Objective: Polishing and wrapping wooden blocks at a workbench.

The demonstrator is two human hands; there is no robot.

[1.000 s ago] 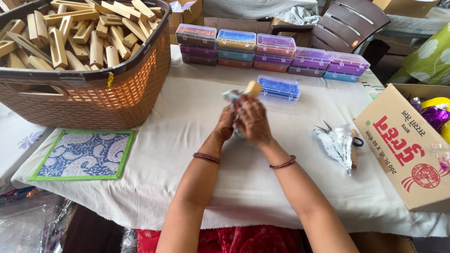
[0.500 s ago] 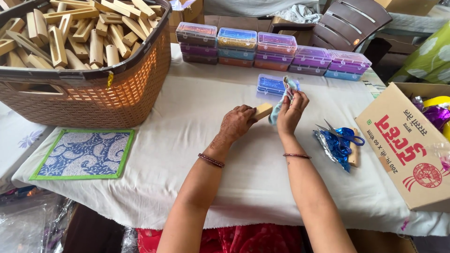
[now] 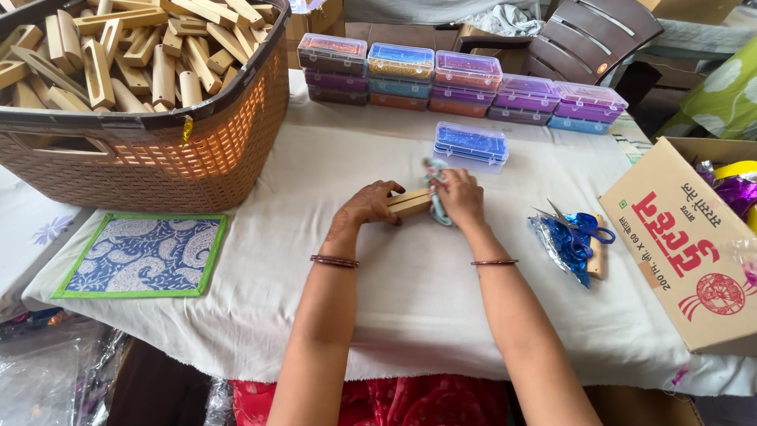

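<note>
Two hands meet on one wooden block (image 3: 410, 203) at the middle of the white cloth (image 3: 394, 300). Left hand (image 3: 369, 205): fingers curled over the block's near end, pinning it flat on the cloth. Right hand (image 3: 459, 197): closed around a strip of pale blue foil (image 3: 435, 180) at the block's far end, fingers pressed together on it.

Change noted: half a second ago the block and foil were held up off the cloth, the right hand raised near the blue box; now both are down on the cloth and the hands have drawn level, side by side. Judged from this, the foil is being laid onto the block rather than merely picked up.

Surroundings, outward:
- Clear box of blue beads (image 3: 471, 145), just beyond the right hand, apart from it.
- Row of stacked bead boxes (image 3: 461, 85), assorted colours, along the far edge.
- Blue-handled scissors (image 3: 579, 227) on a heap of blue foil scraps (image 3: 558, 246), right of the hands, with a second block partly under them.
- Cardboard carton (image 3: 682, 252), far right, open.
- Brown woven basket (image 3: 158, 158), far left, heaped with more blocks.
- Patterned blue mat (image 3: 142, 254), green-edged, in front of the basket.
</note>
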